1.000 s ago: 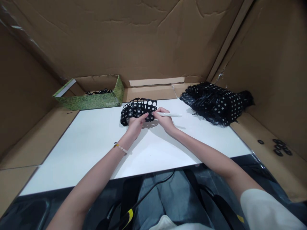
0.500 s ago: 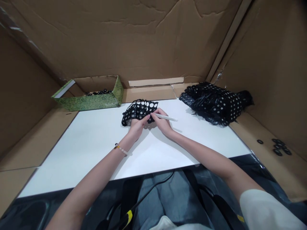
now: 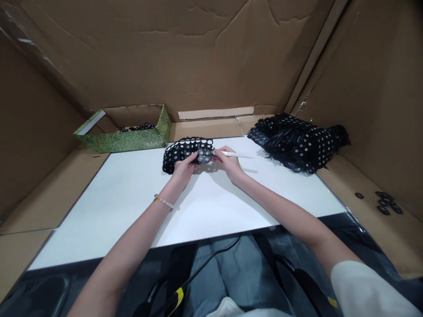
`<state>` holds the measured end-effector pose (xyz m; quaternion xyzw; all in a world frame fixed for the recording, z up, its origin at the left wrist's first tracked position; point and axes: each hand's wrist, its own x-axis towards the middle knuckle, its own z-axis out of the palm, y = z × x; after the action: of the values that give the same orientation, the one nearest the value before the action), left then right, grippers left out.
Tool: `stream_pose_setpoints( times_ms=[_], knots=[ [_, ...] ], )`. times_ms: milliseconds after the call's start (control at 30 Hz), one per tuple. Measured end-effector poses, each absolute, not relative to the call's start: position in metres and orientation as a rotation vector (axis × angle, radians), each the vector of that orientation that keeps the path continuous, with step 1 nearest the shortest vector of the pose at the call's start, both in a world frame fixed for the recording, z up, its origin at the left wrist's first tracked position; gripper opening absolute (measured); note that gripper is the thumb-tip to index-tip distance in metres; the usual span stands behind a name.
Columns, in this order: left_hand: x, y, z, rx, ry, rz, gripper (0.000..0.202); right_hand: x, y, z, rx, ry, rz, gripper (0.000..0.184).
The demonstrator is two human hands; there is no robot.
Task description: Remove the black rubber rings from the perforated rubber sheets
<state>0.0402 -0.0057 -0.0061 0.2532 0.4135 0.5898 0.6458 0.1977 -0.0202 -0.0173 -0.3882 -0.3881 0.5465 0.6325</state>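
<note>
A black sheet full of round holes (image 3: 176,155), with dark rings set in its right end, is pinched at its near edge by my left hand (image 3: 184,169). My right hand (image 3: 229,164) closes around a slim white pen-like tool (image 3: 240,154), its back end pointing right. The tool's tip lies by the sheet's right edge and is too small to make out. The sheet is curved and held just over the white table (image 3: 205,215). My left wrist wears a beaded bracelet.
A green patterned box (image 3: 125,141) with black rings (image 3: 142,127) in it stands at the back left. A pile of black perforated sheets (image 3: 299,143) lies at the right. Several loose black rings (image 3: 385,202) rest on cardboard (image 3: 370,229) further right. Cardboard walls (image 3: 211,57) surround the table.
My left hand has shifted slightly left along with the sheet. My right hand has drawn a little right with the tool, so the rings at the sheet's right end now show.
</note>
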Motion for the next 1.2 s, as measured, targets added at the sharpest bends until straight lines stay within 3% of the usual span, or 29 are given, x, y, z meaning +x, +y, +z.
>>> stream_pose_setpoints(
  times_ms=[200, 467, 800, 1200],
  knots=[
    [0.041, -0.012, -0.002, 0.433, 0.731, 1.237, 0.01, 0.203, -0.017, -0.011, -0.76, -0.793, 1.32, 0.035],
    [0.054, -0.026, -0.018, 1.045, 0.848, 1.097, 0.049, 0.201, -0.022, -0.006, -0.709, -0.83, 1.35, 0.034],
    [0.059, -0.028, -0.01, 0.808, 0.88, 1.394, 0.034, 0.196, -0.028, -0.011, -0.775, -1.114, 1.301, 0.04],
    [0.059, -0.028, -0.011, 0.687, 0.891, 1.388, 0.028, 0.194, -0.027, -0.016, -0.835, -1.092, 1.229, 0.038]
  ],
)
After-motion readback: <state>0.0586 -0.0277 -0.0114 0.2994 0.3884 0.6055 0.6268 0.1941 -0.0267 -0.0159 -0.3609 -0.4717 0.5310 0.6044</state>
